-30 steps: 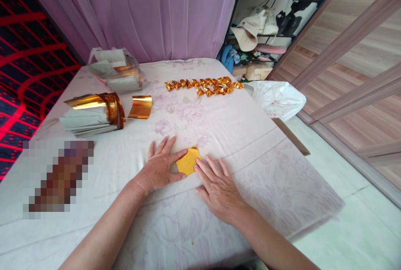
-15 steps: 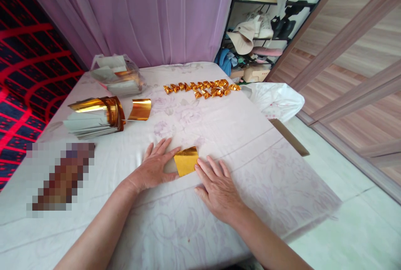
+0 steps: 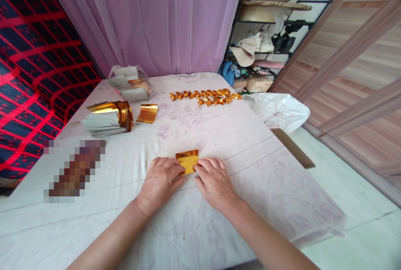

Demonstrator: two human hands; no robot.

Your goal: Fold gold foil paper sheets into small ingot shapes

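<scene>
Gold sheet [image 3: 187, 160]: small foil square, flat on tablecloth [image 3: 219, 132], directly btwn both hands; near edge tucked under fingertips, far edge free w/ slight curl.
Left hand [image 3: 162, 181]: palm down, fingers curled in, tips pressing sheet's left/near corner. Not a full grasp, more pinch-and-pin; thumb side hidden, so exact hold unclear.
Right hand [image 3: 213, 182]: palm down, fingers half bent, tips touching sheet's right edge. Nothing enclosed in palm.
Why held so: prob. both hands pin sheet so it stays put while an edge is creased; foil is springy, would lift if let go.
Folded gold pieces [image 3: 205, 95]: row of small finished shapes, well beyond fingertips, far side of table.
Loose gold sheet [image 3: 147, 113]: curled, ahead-left of left hand, apart from it.
Foil stack [image 3: 108, 118]: silver/gold bundle, further left of that.
Clear bag [image 3: 131, 84]: more sheets inside, far-left, behind stack.
White plastic bag [image 3: 280, 107]: off table edge, ahead-right of right hand.
Blurred patch [image 3: 75, 171]: left of left hand, contents not readable.
Obstructions: none btwn hands and sheet; cloth around them bare, all other items out of the way.
</scene>
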